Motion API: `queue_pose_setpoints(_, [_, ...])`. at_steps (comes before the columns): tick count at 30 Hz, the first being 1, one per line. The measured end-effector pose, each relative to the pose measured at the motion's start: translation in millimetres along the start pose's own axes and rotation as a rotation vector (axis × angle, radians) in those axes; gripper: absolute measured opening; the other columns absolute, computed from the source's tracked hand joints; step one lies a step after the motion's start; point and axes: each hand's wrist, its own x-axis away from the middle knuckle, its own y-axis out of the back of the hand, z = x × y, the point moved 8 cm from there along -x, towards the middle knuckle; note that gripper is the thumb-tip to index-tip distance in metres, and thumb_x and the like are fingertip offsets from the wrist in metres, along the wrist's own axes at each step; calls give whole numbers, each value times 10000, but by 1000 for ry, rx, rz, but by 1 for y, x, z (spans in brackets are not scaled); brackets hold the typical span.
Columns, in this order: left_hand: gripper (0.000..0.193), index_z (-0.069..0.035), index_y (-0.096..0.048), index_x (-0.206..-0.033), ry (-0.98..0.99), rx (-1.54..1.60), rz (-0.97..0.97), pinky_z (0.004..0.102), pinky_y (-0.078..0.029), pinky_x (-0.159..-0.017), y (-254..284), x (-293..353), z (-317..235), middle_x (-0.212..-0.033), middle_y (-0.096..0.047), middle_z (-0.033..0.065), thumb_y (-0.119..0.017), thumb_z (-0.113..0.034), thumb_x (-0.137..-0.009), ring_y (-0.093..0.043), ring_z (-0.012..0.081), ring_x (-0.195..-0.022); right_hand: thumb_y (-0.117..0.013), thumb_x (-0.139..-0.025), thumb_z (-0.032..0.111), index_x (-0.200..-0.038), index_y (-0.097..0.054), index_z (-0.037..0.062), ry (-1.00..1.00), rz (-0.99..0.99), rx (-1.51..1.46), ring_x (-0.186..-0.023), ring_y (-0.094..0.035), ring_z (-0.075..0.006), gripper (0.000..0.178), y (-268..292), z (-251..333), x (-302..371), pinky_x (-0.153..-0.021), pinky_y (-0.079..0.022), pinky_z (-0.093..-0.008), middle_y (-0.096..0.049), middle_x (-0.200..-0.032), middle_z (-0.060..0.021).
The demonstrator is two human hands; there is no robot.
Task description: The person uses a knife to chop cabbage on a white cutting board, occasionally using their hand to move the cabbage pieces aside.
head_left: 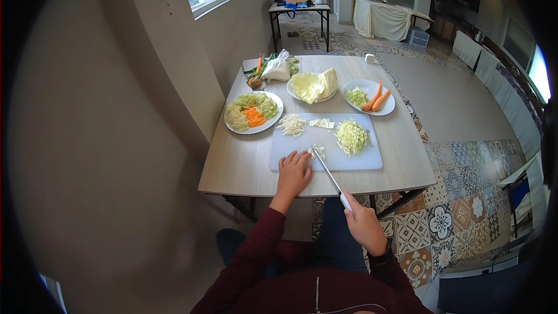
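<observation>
My right hand (pixel 364 227) grips the pale handle of a kitchen knife (pixel 329 173). The blade points away from me, its tip by small pale cabbage pieces (pixel 317 152) on the white cutting board (pixel 361 163). Beside the blade on the left, my left hand (pixel 295 171) lies palm down on the board's near part, fingers extended and a little apart, fingertips close to those pieces. Farther up the board are a pile of pale strips (pixel 292 124), a flat cabbage piece (pixel 322 123) and a larger heap of shredded cabbage (pixel 351 138).
Behind the board stand a plate of shredded vegetables (pixel 232 126), a plate with large cabbage leaves (pixel 308 87) and a plate with carrots (pixel 378 99). A white bag (pixel 276 70) lies among greens at the far left. The wall (pixel 145 110) runs along the table's left.
</observation>
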Motion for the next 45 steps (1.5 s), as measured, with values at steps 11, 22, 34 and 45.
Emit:
queue_pose_setpoints(11, [400,-147,-609,-1284,-20,-21,-29,509,-295,-1103,2,0,-3,-1322,-603,50,-627,-206,-888,-488,293,-1292,-575,-927,89,-1398,-512,12,94,-64,9,-770,-650,-460,481,0,0,0,-701,-510,-525,-653,-811,-300])
queue_pose_setpoints(22, [376,-127,-637,-1249,-45,-11,-62,489,-311,-1087,5,1,-3,-1268,-625,38,-645,-219,-884,-520,260,-1226,-575,-931,70,-1408,-503,18,-9,3,-43,-992,-641,-463,485,-1,0,2,-838,-523,-437,-647,-1061,-331])
queue_pose_setpoints(34, [376,-137,-635,-1253,-39,-31,-57,490,-311,-1082,5,1,-3,-1271,-630,32,-641,-230,-889,-522,257,-1225,-580,-929,76,-1414,-501,23,40,-18,-29,-799,-653,-462,494,-2,4,7,-720,-515,-479,-646,-844,-311])
queue_pose_setpoints(45, [371,-139,-634,-1245,-32,-44,-50,498,-308,-1082,5,1,-3,-1273,-627,25,-639,-236,-887,-520,255,-1228,-585,-925,57,-1410,-510,19,51,-24,16,-837,-659,-448,492,1,6,8,-737,-520,-434,-654,-895,-306])
